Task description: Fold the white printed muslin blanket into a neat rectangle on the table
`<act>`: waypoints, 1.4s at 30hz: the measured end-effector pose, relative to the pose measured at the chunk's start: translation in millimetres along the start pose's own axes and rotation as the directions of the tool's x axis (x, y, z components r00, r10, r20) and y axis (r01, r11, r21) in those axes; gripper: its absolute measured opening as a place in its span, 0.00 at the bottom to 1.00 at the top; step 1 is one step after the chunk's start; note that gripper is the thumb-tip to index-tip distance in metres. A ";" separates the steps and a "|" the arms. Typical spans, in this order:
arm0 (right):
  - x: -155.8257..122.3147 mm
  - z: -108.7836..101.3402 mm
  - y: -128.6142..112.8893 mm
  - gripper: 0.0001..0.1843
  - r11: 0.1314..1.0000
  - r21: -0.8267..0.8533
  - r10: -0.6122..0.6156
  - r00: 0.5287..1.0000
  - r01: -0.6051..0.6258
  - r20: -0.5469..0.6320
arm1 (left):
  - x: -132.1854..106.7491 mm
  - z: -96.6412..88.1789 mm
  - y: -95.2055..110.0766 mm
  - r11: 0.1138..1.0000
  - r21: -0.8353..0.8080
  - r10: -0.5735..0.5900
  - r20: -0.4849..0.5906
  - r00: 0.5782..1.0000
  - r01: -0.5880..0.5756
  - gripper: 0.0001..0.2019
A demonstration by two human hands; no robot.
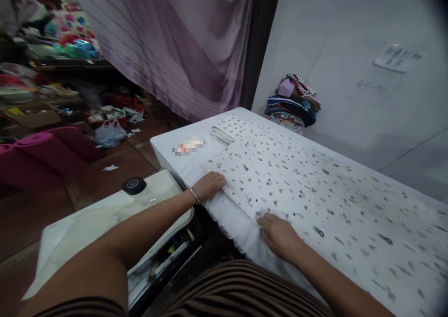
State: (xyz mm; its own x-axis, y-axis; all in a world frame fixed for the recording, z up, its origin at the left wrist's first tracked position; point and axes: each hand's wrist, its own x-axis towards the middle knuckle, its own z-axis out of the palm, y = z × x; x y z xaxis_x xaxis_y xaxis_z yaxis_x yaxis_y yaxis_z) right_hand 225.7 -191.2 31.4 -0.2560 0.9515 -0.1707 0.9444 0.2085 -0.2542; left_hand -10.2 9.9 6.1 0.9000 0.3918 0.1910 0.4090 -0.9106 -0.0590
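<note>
A white cloth with small dark prints (308,186) lies spread over a white-covered table (175,156). My left hand (209,185), a bracelet on its wrist, rests on the cloth's near left edge with fingers curled over the hem. My right hand (278,235) presses on the cloth's near edge further right, fingers bent and pinching the fabric. A folded strip of white trim (222,134) lies on the far left part of the cloth.
A stack of folded coloured fabrics (293,103) sits at the table's far end against the white wall. A white machine with a black knob (135,185) stands left of the table. A purple curtain (175,41) hangs behind; cluttered shelves and bags fill the left.
</note>
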 end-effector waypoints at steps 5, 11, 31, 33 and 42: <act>25.5 -4.0 -6.9 0.14 0.996 0.065 -0.062 0.997 0.065 -0.048 | -4.5 3.4 1.9 0.999 0.005 -0.050 -0.002 0.999 0.050 0.06; 71.2 -1.4 -27.1 0.11 0.991 -0.103 -0.092 0.995 0.087 -0.047 | -5.7 -3.5 6.9 0.992 0.022 -0.127 -0.009 0.992 0.127 0.07; 108.5 16.0 -37.2 0.10 0.981 -0.154 -0.141 0.983 0.122 -0.120 | 0.5 -9.2 -62.4 0.291 -0.265 -0.925 0.168 0.341 0.919 0.16; 109.5 16.3 -36.6 0.10 0.982 -0.149 -0.137 0.984 0.119 -0.115 | 2.4 -8.0 -63.1 0.282 -0.241 -0.933 0.155 0.324 0.929 0.16; 114.7 11.5 -30.9 0.11 0.987 -0.070 -0.152 0.985 0.147 -0.078 | 7.6 -8.9 -68.9 0.268 -0.273 -0.937 0.150 0.316 0.924 0.10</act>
State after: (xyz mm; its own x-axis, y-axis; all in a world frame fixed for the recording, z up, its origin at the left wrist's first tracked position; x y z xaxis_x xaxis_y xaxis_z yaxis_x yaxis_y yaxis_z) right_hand 164.8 -91.1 8.7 -0.3799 0.9234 -0.0553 0.9087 0.3613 -0.2090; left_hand -32.9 74.4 20.3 -0.0764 0.9966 -0.0309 0.9000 0.0823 0.4280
